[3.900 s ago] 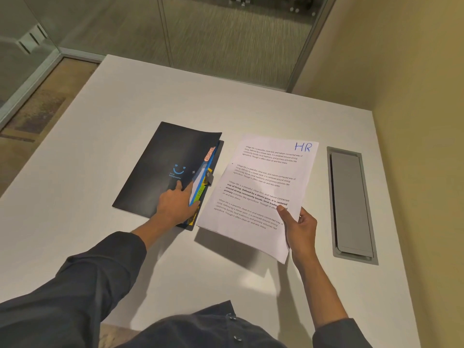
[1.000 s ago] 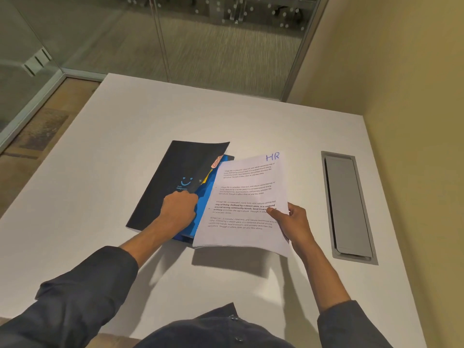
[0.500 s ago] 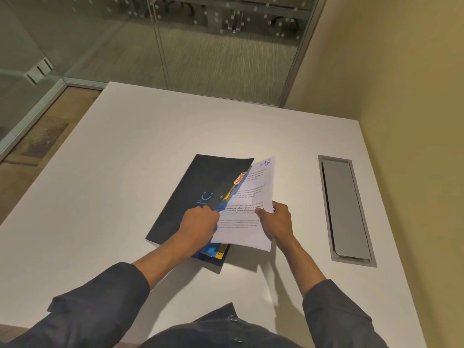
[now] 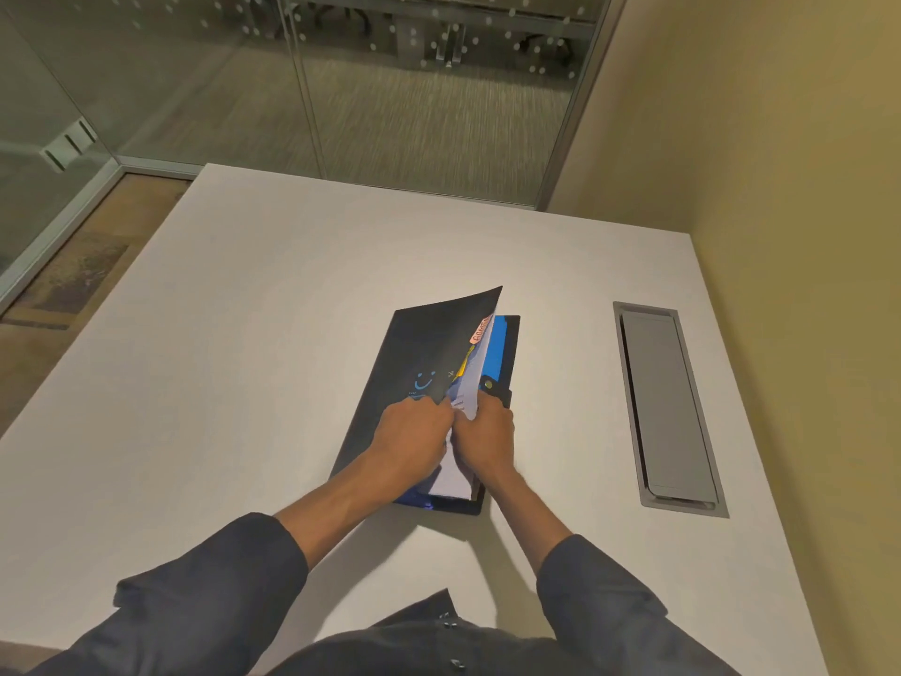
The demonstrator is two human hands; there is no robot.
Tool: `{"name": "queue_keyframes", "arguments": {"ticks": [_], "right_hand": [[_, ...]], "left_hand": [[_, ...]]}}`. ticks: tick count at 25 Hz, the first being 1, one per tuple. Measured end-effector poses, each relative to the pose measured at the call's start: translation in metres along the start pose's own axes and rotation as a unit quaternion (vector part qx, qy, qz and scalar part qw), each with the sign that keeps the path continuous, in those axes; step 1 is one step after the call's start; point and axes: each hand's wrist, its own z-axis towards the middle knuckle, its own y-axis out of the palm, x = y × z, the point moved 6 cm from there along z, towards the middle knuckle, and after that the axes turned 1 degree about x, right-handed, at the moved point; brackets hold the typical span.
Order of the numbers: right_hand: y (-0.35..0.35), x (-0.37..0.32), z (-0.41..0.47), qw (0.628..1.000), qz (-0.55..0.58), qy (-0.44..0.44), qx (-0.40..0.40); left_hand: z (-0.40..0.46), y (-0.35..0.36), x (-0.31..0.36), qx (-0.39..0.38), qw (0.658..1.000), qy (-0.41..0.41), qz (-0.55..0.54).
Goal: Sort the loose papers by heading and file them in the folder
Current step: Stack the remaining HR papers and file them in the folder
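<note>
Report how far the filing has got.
Done: no loose sheets lie on the white table. In hand: the left hand lifts the black folder's cover while the right hand slides the white paper sheet inside. Left: seat it, close up.

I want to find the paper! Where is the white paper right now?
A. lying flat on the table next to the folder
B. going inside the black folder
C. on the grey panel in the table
B: the white paper sits between the lifted cover and the blue inside of the black folder, with the left hand and right hand holding it there.
</note>
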Motion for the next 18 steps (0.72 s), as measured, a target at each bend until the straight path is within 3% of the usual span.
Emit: {"name": "queue_keyframes", "arguments": {"ticks": [6, 12, 16, 18], "right_hand": [[0.020, 0.000, 0.006, 0.999, -0.029, 0.037, -0.017], [0.025, 0.006, 0.007, 0.997, -0.058, 0.010, -0.052], [-0.009, 0.008, -0.005, 0.999, -0.050, -0.004, -0.009], [-0.031, 0.016, -0.009, 0.994, -0.102, -0.032, 0.040]], "left_hand": [[0.003, 0.000, 0.010, 0.002, 1.000, 0.008, -0.006], [0.006, 0.008, 0.010, -0.002, 0.998, 0.007, -0.070], [0.016, 0.023, 0.011, -0.011, 0.997, 0.008, -0.071], [0.019, 0.028, 0.018, -0.026, 0.998, 0.013, -0.049]]}}
